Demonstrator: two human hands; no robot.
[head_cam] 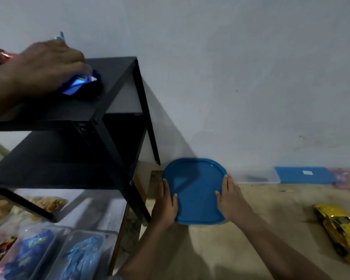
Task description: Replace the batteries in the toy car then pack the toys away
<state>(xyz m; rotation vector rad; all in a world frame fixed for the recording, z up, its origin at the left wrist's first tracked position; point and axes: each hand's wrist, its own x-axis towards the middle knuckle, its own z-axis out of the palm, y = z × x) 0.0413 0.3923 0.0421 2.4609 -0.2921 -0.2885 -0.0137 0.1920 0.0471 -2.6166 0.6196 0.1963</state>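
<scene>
A round blue lid (194, 190) was shown at the foot of the wall, flat on top of a container whose body was almost wholly hidden beneath it; all positions are given relative to this lid. The wearer's left hand (166, 203) was laid on its left rim and the right hand (228, 201) on its right rim, both open, fingers extended forward and thumbs turned in over the top surface, pressing or steadying rather than clenched around anything. To the right of the lid, well apart and nearer the viewer, a yellow toy car (339, 233) was left on the floor, not yet packed. Further right along the wall a clear box with a blue rectangular lid (303, 174) was seen. To the left of the lid stood a black shelf unit (117, 102); on its top board a third hand (49, 67), belonging to another person, was closed over a shiny blue toy (83, 83), though blur left the exact grip unclear. Below the shelf, clear tubs of blue toys (55, 255) were visible. The lid was judged light, thin and somewhat flexible, with a smooth, slightly glossy face likely to slip under flat palms; it would best be held at opposite rim edges and pressed down around the perimeter groove. The car was judged rigid, light and glossy, best taken by its sides at mid-body.
</scene>
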